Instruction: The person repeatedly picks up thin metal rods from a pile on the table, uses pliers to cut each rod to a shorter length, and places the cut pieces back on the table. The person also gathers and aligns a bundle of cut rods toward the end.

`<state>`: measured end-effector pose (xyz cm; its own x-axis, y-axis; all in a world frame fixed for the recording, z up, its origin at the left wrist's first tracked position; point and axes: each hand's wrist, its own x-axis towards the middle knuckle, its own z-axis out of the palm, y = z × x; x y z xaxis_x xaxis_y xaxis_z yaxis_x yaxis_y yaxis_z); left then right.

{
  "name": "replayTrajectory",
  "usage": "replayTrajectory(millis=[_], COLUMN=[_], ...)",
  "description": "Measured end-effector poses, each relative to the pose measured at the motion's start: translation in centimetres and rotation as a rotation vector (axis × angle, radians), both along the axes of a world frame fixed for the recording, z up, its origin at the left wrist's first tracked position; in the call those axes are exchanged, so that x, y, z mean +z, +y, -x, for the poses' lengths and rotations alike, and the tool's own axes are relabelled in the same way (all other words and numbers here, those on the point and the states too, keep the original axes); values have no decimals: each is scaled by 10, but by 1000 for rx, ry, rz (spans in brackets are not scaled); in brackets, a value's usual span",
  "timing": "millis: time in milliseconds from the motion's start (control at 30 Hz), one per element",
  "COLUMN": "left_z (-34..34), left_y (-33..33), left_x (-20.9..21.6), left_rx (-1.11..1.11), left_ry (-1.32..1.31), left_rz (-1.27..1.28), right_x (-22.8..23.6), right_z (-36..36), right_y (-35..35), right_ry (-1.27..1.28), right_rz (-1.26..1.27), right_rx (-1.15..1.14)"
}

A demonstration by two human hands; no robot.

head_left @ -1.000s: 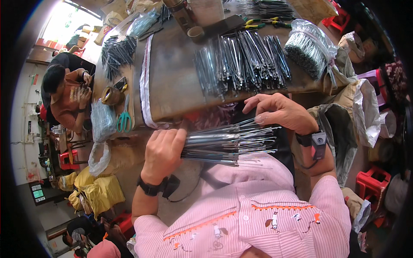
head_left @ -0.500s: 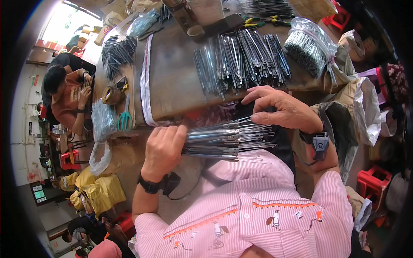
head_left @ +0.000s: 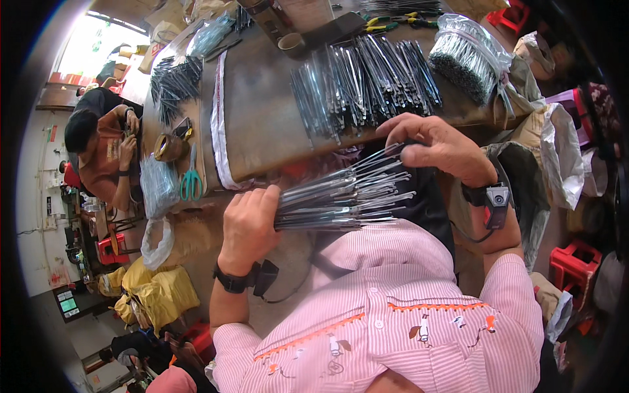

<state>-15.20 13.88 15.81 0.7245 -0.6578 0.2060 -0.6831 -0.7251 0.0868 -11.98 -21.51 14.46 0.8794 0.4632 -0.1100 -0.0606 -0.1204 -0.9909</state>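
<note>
My left hand [head_left: 247, 221] is closed around one end of a bundle of thin metal rods [head_left: 344, 195] that fans out to the right over my lap. The fingers of my right hand [head_left: 438, 147] pinch the upper rods near the fanned end. Both wrists wear dark bands. Just beyond my hands runs the front edge of a brown worktable [head_left: 262, 124]. On it lies a wide row of several more metal rods [head_left: 363, 82].
A plastic bag of metal pieces [head_left: 466, 57] sits at the table's right end. Green-handled scissors [head_left: 190, 180] and a tape roll [head_left: 169, 147] lie at its left. Another person [head_left: 98, 147] sits at far left. Yellow sacks [head_left: 154, 295] and red stools [head_left: 576, 262] stand on the floor.
My right hand has moved up and away from my body along the fanned rod ends, and the bundle has spread a little wider. My left hand has kept its grip.
</note>
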Motion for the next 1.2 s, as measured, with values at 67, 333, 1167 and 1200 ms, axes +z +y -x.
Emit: replayTrajectory(millis=[67, 333, 1167, 1200], left_z=[-1, -2, 0, 0], left_y=[0, 4, -2, -2], left_x=[-2, -10, -10, -9], left_rx=[8, 69, 5, 0], left_ry=[-42, -5, -84, -95], left_rz=[0, -41, 23, 26], right_x=[-4, -21, -33, -33], right_z=[2, 35, 39, 40], right_y=[-5, -9, 31, 27], right_ry=[84, 101, 151, 155], right_rz=[-114, -75, -338, -319], right_rx=[-186, -222, -295, -311])
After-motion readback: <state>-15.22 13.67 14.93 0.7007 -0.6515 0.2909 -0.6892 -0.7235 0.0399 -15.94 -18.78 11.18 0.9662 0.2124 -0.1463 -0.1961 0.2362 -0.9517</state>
